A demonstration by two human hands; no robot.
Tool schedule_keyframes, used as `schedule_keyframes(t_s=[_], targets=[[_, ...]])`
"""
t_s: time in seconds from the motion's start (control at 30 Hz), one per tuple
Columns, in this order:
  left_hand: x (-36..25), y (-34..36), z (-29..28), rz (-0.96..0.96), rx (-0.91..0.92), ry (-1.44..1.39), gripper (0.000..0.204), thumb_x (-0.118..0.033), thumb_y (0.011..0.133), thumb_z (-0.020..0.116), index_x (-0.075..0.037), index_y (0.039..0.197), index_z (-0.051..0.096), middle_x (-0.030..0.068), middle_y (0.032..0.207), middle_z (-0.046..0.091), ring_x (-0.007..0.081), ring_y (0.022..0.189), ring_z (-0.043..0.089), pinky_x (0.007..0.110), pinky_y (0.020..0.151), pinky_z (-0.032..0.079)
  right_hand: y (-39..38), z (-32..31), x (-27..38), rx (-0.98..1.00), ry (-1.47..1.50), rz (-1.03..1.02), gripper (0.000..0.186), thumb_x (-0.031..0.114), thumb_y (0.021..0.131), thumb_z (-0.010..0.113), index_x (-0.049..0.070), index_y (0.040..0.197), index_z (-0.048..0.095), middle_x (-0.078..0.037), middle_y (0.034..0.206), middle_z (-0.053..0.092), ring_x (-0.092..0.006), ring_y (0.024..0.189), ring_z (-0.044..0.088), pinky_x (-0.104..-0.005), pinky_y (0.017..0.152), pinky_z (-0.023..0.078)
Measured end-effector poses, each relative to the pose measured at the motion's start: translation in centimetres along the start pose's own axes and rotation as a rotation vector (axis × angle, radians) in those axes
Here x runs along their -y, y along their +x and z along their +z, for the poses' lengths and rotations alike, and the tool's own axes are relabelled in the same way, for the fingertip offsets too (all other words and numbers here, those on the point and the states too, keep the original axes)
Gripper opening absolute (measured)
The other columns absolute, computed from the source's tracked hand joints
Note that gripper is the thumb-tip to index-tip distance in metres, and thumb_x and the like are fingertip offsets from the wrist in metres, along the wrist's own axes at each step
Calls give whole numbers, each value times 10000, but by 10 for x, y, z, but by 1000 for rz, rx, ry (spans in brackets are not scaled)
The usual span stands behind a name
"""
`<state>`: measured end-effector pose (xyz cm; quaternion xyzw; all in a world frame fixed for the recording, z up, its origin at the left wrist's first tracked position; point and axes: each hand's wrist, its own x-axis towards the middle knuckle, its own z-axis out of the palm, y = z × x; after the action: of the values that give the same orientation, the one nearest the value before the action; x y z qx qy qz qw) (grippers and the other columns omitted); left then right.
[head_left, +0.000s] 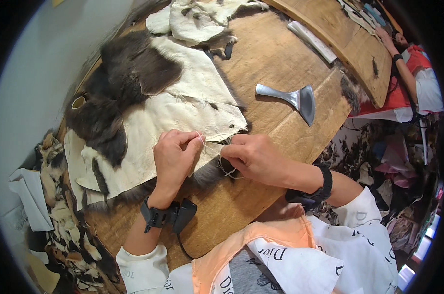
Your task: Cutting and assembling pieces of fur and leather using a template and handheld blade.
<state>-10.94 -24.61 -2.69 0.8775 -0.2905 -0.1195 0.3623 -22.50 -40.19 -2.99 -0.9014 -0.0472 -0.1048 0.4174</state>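
Observation:
A large fur hide [151, 117] lies pale skin side up on the wooden table, dark brown fur folded over its left part. At its near edge is my left hand [173, 154], closed with thumb and forefinger pinched on white thread [228, 171] by the hide's border. Just right of it my right hand [257, 157] is also closed, fingertips pinched on the same thread, which loops loosely below them. Between the hands the hide's edge shows a gap. Whether a needle is in the right fingers is hidden. A small dark hole sits near the hide's corner.
A fan-shaped metal blade [286, 97] rests on the wooden table [276, 63] to the right. Beyond it lie a long white block [312, 41] and a raised board [349, 34], where another person's arm [403, 71] reaches in. Fur scraps [67, 215] pile at the left.

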Motion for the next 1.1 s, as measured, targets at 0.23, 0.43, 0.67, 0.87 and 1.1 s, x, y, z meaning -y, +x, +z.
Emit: schedule_keyframes(t_s=[0.23, 0.43, 0.67, 0.87, 1.1], targets=[[1, 4, 6, 0, 120, 118, 158, -240, 780, 593, -92, 776, 649, 41, 753, 552, 219, 838, 507, 371, 768, 300, -8, -33, 16, 135, 17, -108, 35, 76, 718, 585, 42, 712, 591, -95, 642, 524, -286, 595, 570, -365, 529, 458], [8, 1, 2, 4, 95, 113, 148, -210, 788, 592, -74, 826, 637, 47, 802, 555, 232, 820, 516, 356, 749, 347, 0, -46, 28, 429, 421, -283, 112, 19, 677, 629, 42, 784, 609, -83, 670, 534, -268, 581, 564, -349, 514, 438], [0, -1, -17, 5, -85, -97, 193, -109, 772, 619, -51, 955, 647, 71, 849, 562, 199, 806, 533, 306, 720, 425, 12, -37, 19, 350, 387, -316, 84, 21, 676, 614, 33, 757, 595, -96, 675, 529, -290, 588, 567, -362, 523, 448], [6, -2, -11, 139, 95, 112, 145, -121, 731, 645, -56, 859, 623, 60, 845, 545, 227, 870, 510, 322, 741, 406, 16, -10, -11, 234, 37, -211, 49, 51, 680, 605, 19, 703, 576, -106, 693, 540, -307, 648, 585, -378, 568, 460], [10, 2, -7, 81, 78, 150, 82, -70, 735, 610, -15, 756, 554, 99, 748, 488, 245, 732, 501, 331, 656, 412, 19, 7, -19, 269, 70, -190, 44, 59, 706, 601, 19, 699, 584, -105, 695, 542, -311, 651, 582, -385, 581, 460]])
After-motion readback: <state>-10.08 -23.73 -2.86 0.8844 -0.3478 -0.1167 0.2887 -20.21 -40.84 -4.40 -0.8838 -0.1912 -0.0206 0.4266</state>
